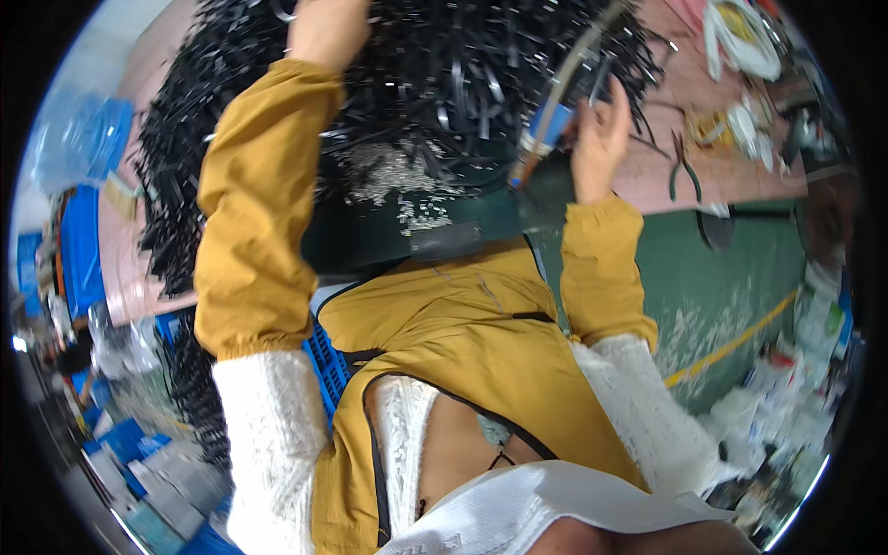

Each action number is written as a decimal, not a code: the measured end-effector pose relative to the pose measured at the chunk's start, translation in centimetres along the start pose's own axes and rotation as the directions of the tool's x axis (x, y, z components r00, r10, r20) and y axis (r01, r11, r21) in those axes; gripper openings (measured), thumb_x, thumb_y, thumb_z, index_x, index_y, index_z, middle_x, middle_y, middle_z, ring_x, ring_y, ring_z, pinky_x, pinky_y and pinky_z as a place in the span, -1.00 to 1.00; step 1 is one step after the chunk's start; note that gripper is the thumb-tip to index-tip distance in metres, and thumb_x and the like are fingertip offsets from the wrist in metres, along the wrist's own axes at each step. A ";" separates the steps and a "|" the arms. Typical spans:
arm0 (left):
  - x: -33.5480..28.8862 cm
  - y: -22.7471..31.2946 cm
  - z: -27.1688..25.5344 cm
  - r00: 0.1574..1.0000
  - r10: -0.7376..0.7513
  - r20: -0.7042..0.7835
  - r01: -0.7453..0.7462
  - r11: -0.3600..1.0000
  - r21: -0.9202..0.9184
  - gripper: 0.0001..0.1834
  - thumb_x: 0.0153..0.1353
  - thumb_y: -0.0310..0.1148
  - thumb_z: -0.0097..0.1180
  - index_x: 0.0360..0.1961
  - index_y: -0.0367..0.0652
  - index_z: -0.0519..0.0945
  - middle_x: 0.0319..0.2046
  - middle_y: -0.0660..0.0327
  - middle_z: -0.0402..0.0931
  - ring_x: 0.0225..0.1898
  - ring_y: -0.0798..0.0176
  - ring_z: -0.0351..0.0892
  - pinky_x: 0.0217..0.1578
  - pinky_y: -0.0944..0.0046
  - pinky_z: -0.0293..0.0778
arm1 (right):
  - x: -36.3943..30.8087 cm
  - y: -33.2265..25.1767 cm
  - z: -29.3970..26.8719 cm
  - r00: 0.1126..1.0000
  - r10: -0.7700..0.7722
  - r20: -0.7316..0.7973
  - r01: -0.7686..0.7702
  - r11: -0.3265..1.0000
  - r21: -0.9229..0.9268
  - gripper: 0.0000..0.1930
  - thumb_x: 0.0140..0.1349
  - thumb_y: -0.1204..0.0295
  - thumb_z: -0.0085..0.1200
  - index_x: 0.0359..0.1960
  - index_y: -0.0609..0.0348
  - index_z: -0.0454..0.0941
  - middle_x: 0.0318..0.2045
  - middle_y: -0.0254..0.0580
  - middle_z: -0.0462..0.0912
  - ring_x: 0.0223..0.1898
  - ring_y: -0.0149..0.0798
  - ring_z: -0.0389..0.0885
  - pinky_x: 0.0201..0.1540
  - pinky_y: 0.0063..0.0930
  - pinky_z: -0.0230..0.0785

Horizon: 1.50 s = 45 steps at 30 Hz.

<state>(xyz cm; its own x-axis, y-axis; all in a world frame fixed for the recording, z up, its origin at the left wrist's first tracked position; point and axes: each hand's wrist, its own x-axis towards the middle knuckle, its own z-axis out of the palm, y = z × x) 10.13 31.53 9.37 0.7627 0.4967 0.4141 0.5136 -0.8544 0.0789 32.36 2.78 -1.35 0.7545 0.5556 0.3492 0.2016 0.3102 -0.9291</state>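
Observation:
A large heap of glossy black strips [444, 65] covers the far part of the bench. My left hand [328, 32] reaches over its left half, and the upper edge of the view cuts off its fingers. Near the heap's right end is my right hand [601, 139], its index finger raised and its thumb apart. A thin dark strip [601, 81] runs between them and seems to be held there, though it is blurred. Just left of that hand, a tool with a blue body [551, 123] slants down from a tan hose [566, 76].
Small silvery scraps [393, 171] lie on the dark green surface before me. Pliers [684, 168] rest on the pink bench top [647, 180] at right, beside a white plastic bag [740, 42]. A clear blue water jug [83, 139] stands far left; plastic bags [768, 398] crowd the lower right.

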 end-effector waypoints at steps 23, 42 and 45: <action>-2.3 -0.1 -7.8 0.944 -0.235 -0.233 0.251 0.967 0.040 -0.73 0.10 -0.32 0.33 -0.26 -0.21 0.56 -0.23 0.01 0.54 -0.11 -0.03 0.55 -0.06 0.03 0.45 | -5.8 -6.2 -5.5 0.930 -0.261 -0.259 0.297 0.948 0.115 -0.72 0.54 0.38 -0.07 -0.24 0.34 0.60 -0.50 -0.23 0.50 -0.48 -0.44 0.33 -0.38 -0.47 0.30; -28.6 18.8 1.4 0.786 -0.618 0.013 0.036 0.025 -0.999 -0.66 0.53 -0.56 -0.20 0.27 -0.26 0.21 -0.04 0.03 0.46 0.08 0.03 0.58 0.29 -0.04 0.45 | -13.6 -6.5 6.5 0.828 0.226 0.512 -0.149 0.971 -0.187 -0.92 0.40 0.62 0.07 -0.26 0.42 0.56 -0.22 -0.13 0.64 -0.41 -0.31 0.70 -0.33 -0.51 0.57; -31.6 18.9 2.2 0.752 -0.655 0.077 0.022 -0.092 -0.996 -0.58 0.48 -0.62 -0.12 0.30 -0.25 0.19 0.03 -0.02 0.49 0.22 -0.09 0.55 0.25 0.00 0.53 | -14.3 -6.3 7.0 0.775 0.277 0.568 -0.193 0.960 -0.205 -0.93 0.41 0.63 0.11 -0.15 0.39 0.58 -0.16 -0.19 0.62 -0.29 -0.39 0.65 -0.22 -0.56 0.57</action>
<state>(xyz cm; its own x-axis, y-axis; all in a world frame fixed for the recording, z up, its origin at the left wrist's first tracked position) -3.42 0.04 -4.19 0.2672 0.9448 0.1898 -0.4214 -0.0626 0.9047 15.92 -1.68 0.33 0.2860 0.9547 0.0825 0.1756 0.0325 -0.9839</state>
